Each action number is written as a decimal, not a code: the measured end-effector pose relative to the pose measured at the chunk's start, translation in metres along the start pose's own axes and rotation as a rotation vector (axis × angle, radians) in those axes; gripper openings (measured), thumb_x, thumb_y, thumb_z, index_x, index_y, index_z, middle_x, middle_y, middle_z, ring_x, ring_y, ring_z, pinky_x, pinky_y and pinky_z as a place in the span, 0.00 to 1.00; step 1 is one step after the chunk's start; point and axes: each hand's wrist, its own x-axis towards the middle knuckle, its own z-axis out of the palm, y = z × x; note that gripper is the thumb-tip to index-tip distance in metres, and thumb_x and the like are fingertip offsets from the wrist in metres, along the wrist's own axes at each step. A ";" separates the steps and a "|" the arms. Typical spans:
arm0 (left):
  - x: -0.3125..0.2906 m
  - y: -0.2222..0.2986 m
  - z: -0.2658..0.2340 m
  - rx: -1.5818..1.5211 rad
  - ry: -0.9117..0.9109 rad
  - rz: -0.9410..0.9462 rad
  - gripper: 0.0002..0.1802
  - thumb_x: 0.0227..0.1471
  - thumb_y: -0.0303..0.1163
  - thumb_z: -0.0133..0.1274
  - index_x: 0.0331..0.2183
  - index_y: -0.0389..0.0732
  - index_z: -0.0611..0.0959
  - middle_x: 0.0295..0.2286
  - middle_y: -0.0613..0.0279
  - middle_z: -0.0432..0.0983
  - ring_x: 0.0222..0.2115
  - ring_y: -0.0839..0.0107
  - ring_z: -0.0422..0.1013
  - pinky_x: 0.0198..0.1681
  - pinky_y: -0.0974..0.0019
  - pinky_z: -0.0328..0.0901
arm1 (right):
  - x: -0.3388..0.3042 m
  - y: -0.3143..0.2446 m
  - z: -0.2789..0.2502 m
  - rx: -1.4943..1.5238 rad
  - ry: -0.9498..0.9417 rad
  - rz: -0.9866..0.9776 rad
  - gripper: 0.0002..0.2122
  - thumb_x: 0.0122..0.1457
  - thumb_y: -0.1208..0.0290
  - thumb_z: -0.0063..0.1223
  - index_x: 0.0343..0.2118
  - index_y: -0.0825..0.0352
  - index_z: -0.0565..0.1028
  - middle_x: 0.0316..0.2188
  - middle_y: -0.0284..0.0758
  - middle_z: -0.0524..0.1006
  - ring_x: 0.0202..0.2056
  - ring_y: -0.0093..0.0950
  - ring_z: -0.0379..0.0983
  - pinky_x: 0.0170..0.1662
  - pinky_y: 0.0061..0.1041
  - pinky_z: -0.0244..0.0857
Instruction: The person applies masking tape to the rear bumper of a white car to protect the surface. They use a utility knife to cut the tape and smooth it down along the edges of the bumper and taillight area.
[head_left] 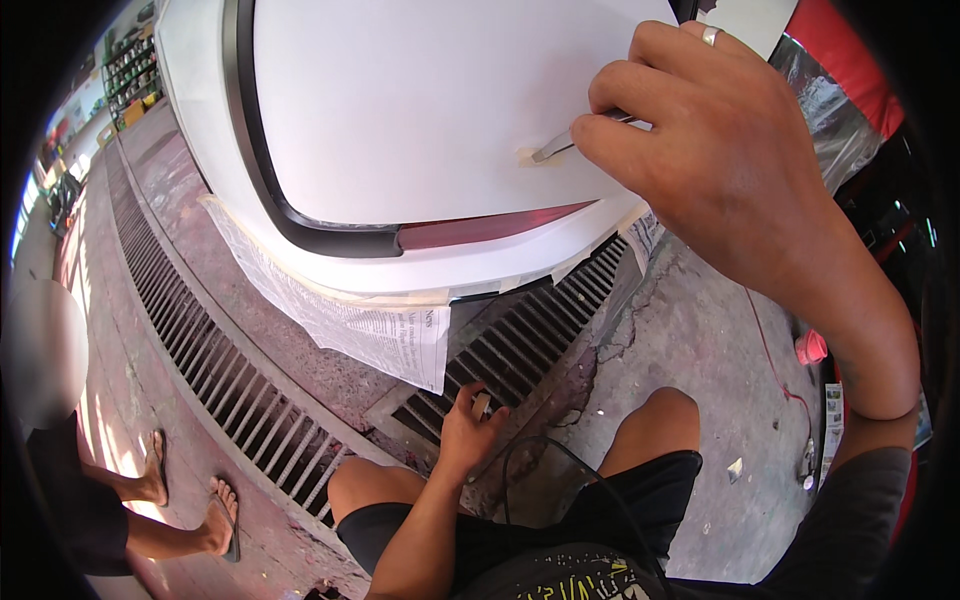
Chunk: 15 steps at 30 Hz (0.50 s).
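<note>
My right hand [700, 140], with a ring on one finger, grips a small putty knife [556, 148]. Its narrow metal tip touches a beige smear [527, 157] on a white car panel [400, 110]. The fingers hide most of the handle. Lower down, in front of my knees, my left hand [470, 430] is closed around a small, pale, flat piece [481, 405] whose kind I cannot make out. Below the panel run a red light strip [490, 227] and the white bumper [440, 275].
Newspaper [370, 335] is taped along the bumper's lower edge, above a metal floor grating [540, 320]. A long drain grate [230, 380] crosses the floor at left. Another person in sandals [225, 520] stands there. A pink object [811, 347] and a cord lie at right.
</note>
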 end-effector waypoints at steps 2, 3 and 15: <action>0.000 -0.001 0.000 0.011 0.018 0.026 0.38 0.53 0.44 0.70 0.60 0.38 0.76 0.37 0.45 0.84 0.37 0.55 0.83 0.44 0.56 0.74 | -0.001 0.000 0.001 0.014 0.007 0.008 0.08 0.47 0.72 0.62 0.31 0.64 0.82 0.33 0.30 0.79 0.37 0.30 0.75 0.38 0.32 0.68; 0.000 -0.001 0.000 0.015 0.014 0.018 0.38 0.52 0.44 0.70 0.60 0.38 0.76 0.38 0.44 0.84 0.37 0.55 0.83 0.44 0.56 0.74 | -0.001 0.000 0.001 0.025 0.005 0.013 0.08 0.47 0.72 0.62 0.31 0.64 0.82 0.33 0.30 0.79 0.37 0.30 0.75 0.38 0.32 0.68; 0.001 -0.001 -0.001 0.014 0.010 0.011 0.39 0.52 0.45 0.71 0.59 0.38 0.76 0.39 0.45 0.84 0.38 0.56 0.83 0.45 0.56 0.74 | -0.013 -0.006 0.008 0.071 0.032 0.117 0.10 0.44 0.77 0.66 0.33 0.63 0.84 0.32 0.29 0.81 0.35 0.31 0.75 0.36 0.32 0.69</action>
